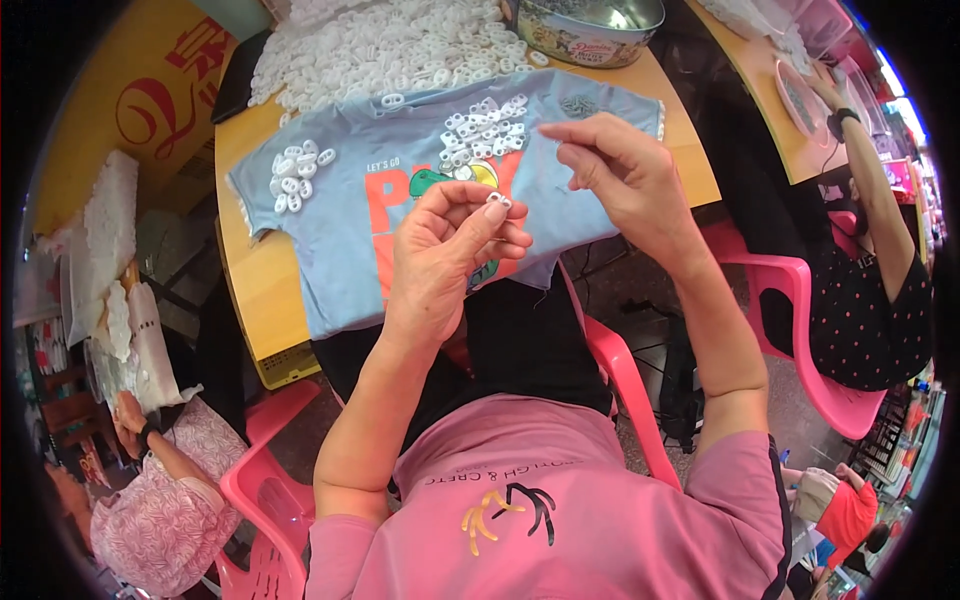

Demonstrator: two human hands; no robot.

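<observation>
My left hand (450,245) is raised over the blue T-shirt (335,225), its thumb and fingers pinching a small white plastic piece (499,200) with holes. To the upper right of it, my right hand (625,175) hovers above the shirt. Its index finger and thumb are drawn close together; anything between them is too small to make out. Just beyond those fingertips lies a small heap of grey metal bits (577,105). A cluster of white pieces (485,130) sits on the shirt near the middle, and a smaller cluster of white pieces (298,175) is at its left.
A large pile of white pieces (390,50) covers the table's far side, beside a round metal tin (590,35). The yellow table (262,300) shows around the shirt. Pink chairs (625,385) stand close by. One person (165,490) sits at left, another (860,310) at right.
</observation>
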